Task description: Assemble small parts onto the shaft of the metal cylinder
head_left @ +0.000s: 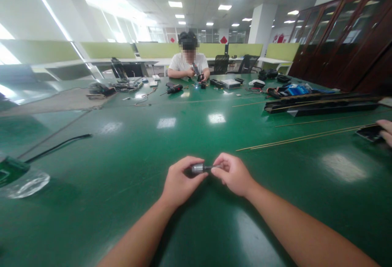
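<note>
Metal cylinder (198,168) pinched in left hand (179,181); right hand (233,174) fingers grip its thin shaft, near table (122,156) edge, parts not yet separated.

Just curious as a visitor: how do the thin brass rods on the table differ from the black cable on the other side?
The brass rods are straight, golden and lie to the right of the hands; the black cable is dark, slightly curved and lies to the left. There are several rods but only one cable. Both are long, thin and rest flat on the green table.
</note>
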### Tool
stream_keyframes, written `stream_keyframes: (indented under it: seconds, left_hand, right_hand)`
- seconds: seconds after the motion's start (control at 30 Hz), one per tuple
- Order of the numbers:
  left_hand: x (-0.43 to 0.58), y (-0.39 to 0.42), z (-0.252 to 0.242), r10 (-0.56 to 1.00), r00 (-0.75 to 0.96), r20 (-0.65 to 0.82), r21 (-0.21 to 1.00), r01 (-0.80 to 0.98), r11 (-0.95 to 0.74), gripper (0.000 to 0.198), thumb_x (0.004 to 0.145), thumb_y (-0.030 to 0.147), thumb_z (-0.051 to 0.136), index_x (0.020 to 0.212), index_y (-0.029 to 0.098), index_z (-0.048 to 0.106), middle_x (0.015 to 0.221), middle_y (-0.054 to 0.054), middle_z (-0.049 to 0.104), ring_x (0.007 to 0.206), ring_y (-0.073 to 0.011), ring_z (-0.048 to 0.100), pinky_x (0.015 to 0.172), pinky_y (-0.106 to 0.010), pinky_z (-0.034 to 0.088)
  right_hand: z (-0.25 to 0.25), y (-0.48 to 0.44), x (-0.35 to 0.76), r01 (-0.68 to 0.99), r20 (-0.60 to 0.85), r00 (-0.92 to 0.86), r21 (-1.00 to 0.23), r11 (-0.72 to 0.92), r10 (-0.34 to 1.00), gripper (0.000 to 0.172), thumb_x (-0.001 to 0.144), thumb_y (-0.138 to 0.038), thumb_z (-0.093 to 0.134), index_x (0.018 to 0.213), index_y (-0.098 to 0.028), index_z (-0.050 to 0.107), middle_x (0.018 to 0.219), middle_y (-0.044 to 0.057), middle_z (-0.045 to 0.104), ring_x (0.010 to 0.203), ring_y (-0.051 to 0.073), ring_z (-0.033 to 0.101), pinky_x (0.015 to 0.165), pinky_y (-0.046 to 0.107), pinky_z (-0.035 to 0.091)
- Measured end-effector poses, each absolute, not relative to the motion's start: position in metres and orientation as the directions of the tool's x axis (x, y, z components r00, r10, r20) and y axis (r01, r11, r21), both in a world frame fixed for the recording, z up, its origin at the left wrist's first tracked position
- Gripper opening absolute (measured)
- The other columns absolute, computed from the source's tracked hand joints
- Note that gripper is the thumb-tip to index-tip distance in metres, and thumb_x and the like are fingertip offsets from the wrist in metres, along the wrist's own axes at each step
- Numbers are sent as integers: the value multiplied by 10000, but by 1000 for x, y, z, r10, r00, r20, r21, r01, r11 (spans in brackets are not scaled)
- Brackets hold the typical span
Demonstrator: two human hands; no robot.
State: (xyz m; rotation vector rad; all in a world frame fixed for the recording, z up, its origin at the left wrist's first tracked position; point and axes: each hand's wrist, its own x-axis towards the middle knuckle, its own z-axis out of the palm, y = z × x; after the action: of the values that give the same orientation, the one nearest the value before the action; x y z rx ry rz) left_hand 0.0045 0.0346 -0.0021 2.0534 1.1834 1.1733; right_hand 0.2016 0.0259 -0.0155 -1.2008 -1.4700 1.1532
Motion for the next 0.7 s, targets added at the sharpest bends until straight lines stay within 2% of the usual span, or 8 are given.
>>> stream_keyframes:
  seconds: [0.27, 0.57, 0.7]
  left_hand:
    - [4, 34, -2, 859, 283, 428, 742, 433, -512, 211, 753, 249, 786, 954, 225, 723, 926, -16, 719, 851, -178, 662, 778, -279, 500]
    - [5, 34, -3, 888, 208, 410, 757, 465, -458, 227, 740, 280, 782, 956, 227, 734, 940, -29, 728, 851, -200, 669, 767, -299, 506]
    - [4, 36, -4, 913, 171, 371, 788, 463, -407, 250, 739, 324, 781, 963, 223, 737, 961, -41, 735, 861, -218, 680, 780, -323, 511]
  right_hand:
    - [-14, 24, 200, 158, 76, -157, -982, 101, 985, 126, 772, -265, 666, 799, -175, 582, 597, -34, 568, 486, 104, 489, 471, 217, 348]
    - [-14, 26, 202, 203, 101, -94, -972, 118, 990, 114, 786, -270, 667, 802, -173, 608, 586, -33, 575, 469, 105, 498, 461, 223, 357]
    - [-15, 28, 204, 157, 99, -48, -982, 105, 994, 153, 781, -304, 690, 805, -177, 609, 581, -33, 583, 457, 106, 502, 446, 222, 363]
